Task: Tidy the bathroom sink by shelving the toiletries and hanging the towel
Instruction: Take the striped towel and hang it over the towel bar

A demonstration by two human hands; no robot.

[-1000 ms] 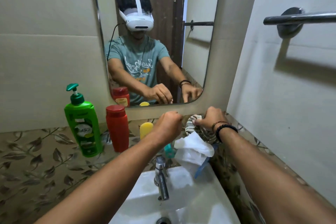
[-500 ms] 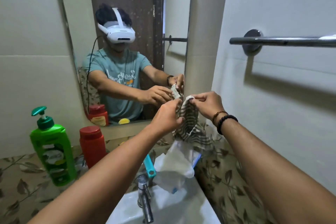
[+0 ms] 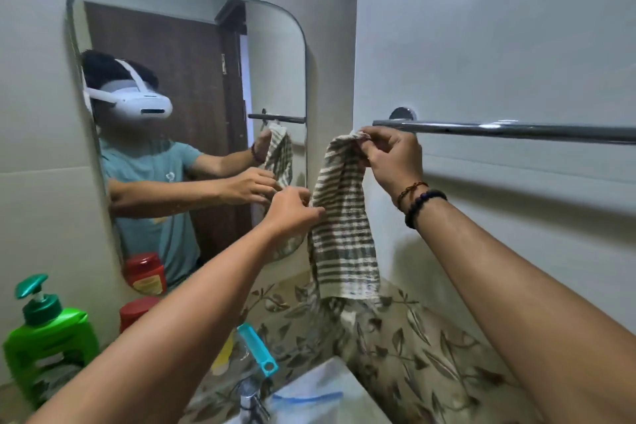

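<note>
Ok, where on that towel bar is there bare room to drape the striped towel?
The towel bar is bare from the right hand out to the frame's right edge. The left end is crowded: both hands hold the striped towel there, left hand lower. The wall bracket sits just behind.

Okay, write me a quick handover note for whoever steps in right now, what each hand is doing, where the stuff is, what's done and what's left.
Right hand: pinching the top corner of the striped towel, just below the left end of the towel bar.
Left hand: gripping the towel's left edge, lower down.
Towel hangs free in the air, not yet over the bar.
Green pump bottle, red bottle and teal-handled item sit by the sink.
Done: towel lifted.
Left: drape the towel over the bar, then shelve the toiletries.
</note>
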